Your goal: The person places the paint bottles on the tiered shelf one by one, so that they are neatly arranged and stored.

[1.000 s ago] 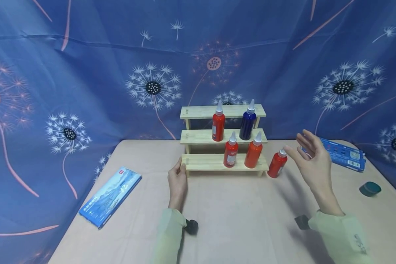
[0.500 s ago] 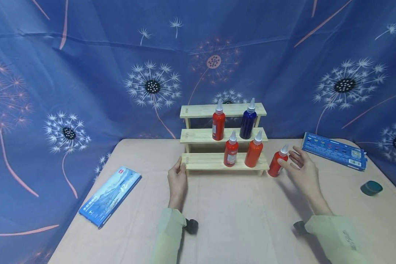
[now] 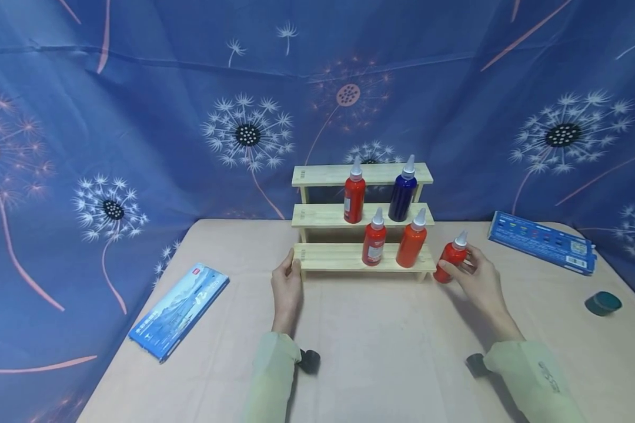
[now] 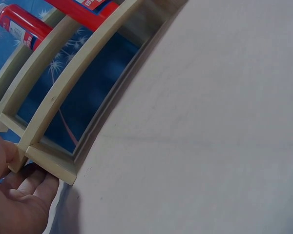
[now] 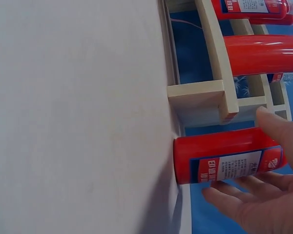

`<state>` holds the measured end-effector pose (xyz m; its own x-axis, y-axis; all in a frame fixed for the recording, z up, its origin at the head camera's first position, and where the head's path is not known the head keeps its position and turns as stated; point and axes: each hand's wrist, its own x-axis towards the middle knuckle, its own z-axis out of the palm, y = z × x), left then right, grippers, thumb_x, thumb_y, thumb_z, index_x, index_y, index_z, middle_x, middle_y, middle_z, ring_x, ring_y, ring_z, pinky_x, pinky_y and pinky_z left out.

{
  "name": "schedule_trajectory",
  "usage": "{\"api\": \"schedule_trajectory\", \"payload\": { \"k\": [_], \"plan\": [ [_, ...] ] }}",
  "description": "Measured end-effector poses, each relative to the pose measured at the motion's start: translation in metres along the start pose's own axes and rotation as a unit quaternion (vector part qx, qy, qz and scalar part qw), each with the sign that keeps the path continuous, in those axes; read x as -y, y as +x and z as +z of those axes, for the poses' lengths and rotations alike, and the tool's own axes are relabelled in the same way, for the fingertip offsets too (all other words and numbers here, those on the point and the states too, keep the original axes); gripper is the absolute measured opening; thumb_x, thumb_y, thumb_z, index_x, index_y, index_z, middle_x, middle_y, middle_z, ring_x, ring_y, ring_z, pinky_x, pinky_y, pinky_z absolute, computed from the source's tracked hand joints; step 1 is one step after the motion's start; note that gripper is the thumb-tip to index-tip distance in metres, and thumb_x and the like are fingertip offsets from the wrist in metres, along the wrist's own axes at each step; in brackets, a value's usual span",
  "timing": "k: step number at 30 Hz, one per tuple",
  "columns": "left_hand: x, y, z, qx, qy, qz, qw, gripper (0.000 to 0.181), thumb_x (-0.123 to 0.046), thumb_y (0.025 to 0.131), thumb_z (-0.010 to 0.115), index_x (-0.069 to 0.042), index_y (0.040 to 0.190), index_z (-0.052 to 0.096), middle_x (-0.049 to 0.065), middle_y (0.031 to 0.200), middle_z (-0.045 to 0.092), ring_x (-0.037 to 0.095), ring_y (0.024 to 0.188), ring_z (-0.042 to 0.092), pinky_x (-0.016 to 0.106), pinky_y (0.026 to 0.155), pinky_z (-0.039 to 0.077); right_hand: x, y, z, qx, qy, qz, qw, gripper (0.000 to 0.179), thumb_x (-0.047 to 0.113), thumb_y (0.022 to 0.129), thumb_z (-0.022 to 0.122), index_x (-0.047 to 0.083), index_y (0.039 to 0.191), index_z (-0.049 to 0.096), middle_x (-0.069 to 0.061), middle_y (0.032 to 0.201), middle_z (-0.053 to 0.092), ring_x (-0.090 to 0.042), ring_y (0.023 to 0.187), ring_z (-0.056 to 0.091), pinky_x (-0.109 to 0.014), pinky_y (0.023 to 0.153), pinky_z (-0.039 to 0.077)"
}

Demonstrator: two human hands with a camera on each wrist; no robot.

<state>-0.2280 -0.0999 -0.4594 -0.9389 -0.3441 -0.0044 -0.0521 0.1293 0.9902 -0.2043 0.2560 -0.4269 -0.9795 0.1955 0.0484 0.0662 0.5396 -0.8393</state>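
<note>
A three-step wooden display stand [image 3: 328, 258] stands on the table, and my left hand [image 3: 286, 291] holds the left end of its lowest step, with the thumb above and fingers below in the left wrist view. Just beyond the stand's right end is a red squeeze bottle [image 3: 451, 258] with a pale pointed nozzle. My right hand [image 3: 478, 282] has its thumb on one side of this bottle and fingers on the other. The right wrist view shows the bottle's label [image 5: 229, 166] and its base at the tabletop.
On the lowest step stand a red bottle [image 3: 374, 241] and an orange-red bottle [image 3: 411, 244]. The middle step bears another red bottle [image 3: 354, 198] and a dark blue bottle [image 3: 403, 197]. Flat blue boxes [image 3: 180, 311] lie left and right; a dark green round object [image 3: 603, 304] sits far right.
My right hand has come down and leftward from beside the red squeeze bottle and closed round it. My left hand has stayed on the stand. The head view has shifted slightly.
</note>
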Motion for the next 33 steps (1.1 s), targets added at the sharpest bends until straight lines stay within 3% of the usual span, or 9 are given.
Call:
{"api": "schedule_trajectory", "payload": {
  "k": [6, 12, 21, 25, 28, 33],
  "plan": [
    [0.002, 0.0, 0.0, 0.003, -0.01, 0.016, 0.9998, 0.04, -0.012, 0.102, 0.05, -0.005, 0.141, 0.05, 0.01, 0.146, 0.048, 0.025, 0.137, 0.043, 0.038, 0.11, 0.042, -0.003, 0.001, 0.003, -0.008, -0.009, -0.027, 0.9996, 0.063, 0.028, 0.095, 0.065, -0.007, 0.141, 0.041, -0.033, 0.133, 0.052, -0.05, 0.117, 0.055, -0.052, 0.098, 0.045],
    [0.004, 0.001, 0.001, 0.006, -0.006, 0.015, 0.9998, 0.04, -0.013, 0.102, 0.049, -0.005, 0.141, 0.049, 0.011, 0.147, 0.047, 0.026, 0.136, 0.044, 0.036, 0.108, 0.044, -0.002, -0.005, -0.001, -0.017, -0.024, -0.024, 0.9993, 0.062, 0.031, 0.094, 0.066, -0.004, 0.141, 0.044, -0.031, 0.133, 0.054, -0.048, 0.116, 0.057, -0.043, 0.091, 0.048],
    [0.001, 0.0, -0.001, 0.0, -0.008, 0.019, 0.9998, 0.04, -0.011, 0.102, 0.049, -0.003, 0.141, 0.049, 0.012, 0.146, 0.048, 0.027, 0.136, 0.043, 0.038, 0.11, 0.042, 0.018, -0.018, -0.01, -0.01, -0.036, -0.022, 0.9991, 0.068, 0.036, 0.093, 0.067, -0.002, 0.143, 0.043, -0.03, 0.135, 0.053, -0.048, 0.117, 0.056, -0.051, 0.096, 0.045],
    [0.001, 0.0, -0.001, -0.002, -0.007, 0.014, 0.9999, 0.04, -0.012, 0.102, 0.049, -0.004, 0.14, 0.05, 0.012, 0.146, 0.048, 0.026, 0.137, 0.043, 0.038, 0.111, 0.041, 0.03, -0.027, -0.012, -0.003, -0.036, -0.029, 0.9989, 0.067, 0.034, 0.092, 0.069, -0.003, 0.142, 0.044, -0.031, 0.133, 0.055, -0.047, 0.115, 0.058, -0.032, 0.089, 0.054],
    [0.001, 0.001, -0.001, -0.002, -0.008, 0.01, 0.9999, 0.039, -0.013, 0.102, 0.049, -0.005, 0.14, 0.05, 0.011, 0.146, 0.047, 0.026, 0.137, 0.043, 0.038, 0.111, 0.041, 0.04, -0.034, -0.01, 0.003, -0.036, -0.033, 0.9988, 0.067, 0.033, 0.091, 0.07, -0.003, 0.142, 0.045, -0.03, 0.132, 0.055, -0.047, 0.114, 0.059, -0.023, 0.085, 0.055],
    [0.0, 0.0, -0.001, 0.001, -0.011, 0.015, 0.9998, 0.039, -0.013, 0.102, 0.05, -0.005, 0.14, 0.05, 0.011, 0.146, 0.048, 0.026, 0.137, 0.043, 0.037, 0.11, 0.042, 0.053, -0.045, -0.003, 0.011, -0.033, -0.044, 0.9984, 0.064, 0.032, 0.091, 0.07, -0.003, 0.14, 0.047, -0.03, 0.129, 0.058, -0.046, 0.112, 0.06, -0.023, 0.083, 0.057]
  ]
}}
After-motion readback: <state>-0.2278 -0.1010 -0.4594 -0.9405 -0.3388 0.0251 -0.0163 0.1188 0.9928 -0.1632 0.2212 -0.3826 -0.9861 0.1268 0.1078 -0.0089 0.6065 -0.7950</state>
